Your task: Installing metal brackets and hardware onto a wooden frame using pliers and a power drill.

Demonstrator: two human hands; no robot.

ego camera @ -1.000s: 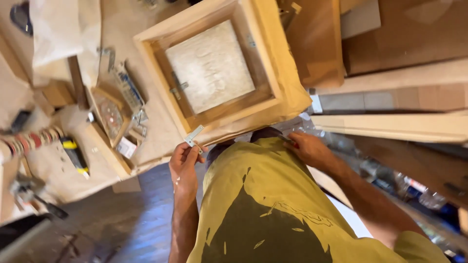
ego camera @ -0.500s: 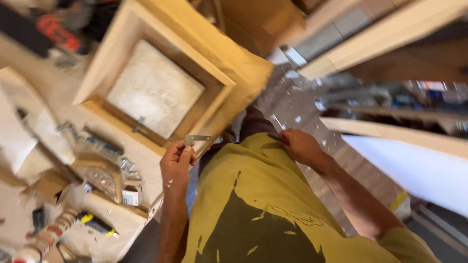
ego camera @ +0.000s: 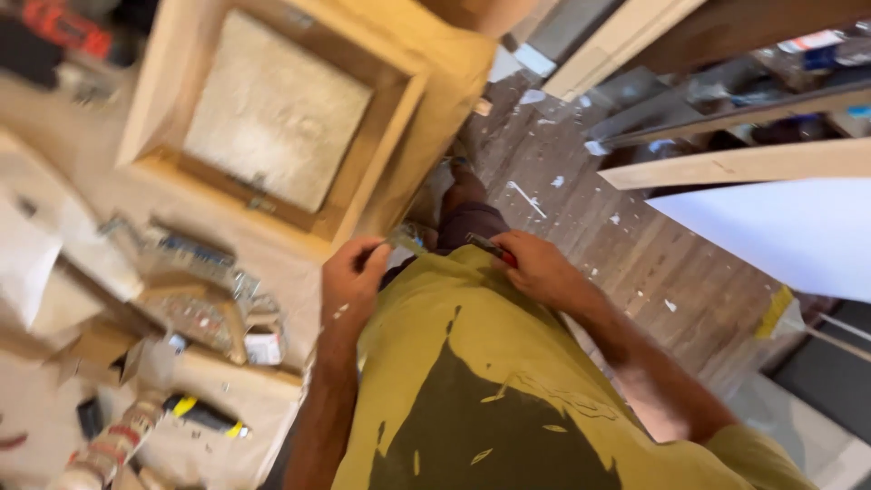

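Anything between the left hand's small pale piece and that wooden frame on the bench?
Nothing visible does. The left hand holds the small pale piece right beside the wooden frame's near corner; the view is blurred.

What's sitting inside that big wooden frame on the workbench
Inside the wooden frame a pale, rough square panel fills the recess, with a small metal catch at its lower edge. Anything beneath the panel is covered, so it cannot be seen.

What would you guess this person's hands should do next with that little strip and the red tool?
Probably bring the two together: the left hand pinches a small pale strip at waist height, and the right hand grips a red-handled tool just beside it, apart from it.
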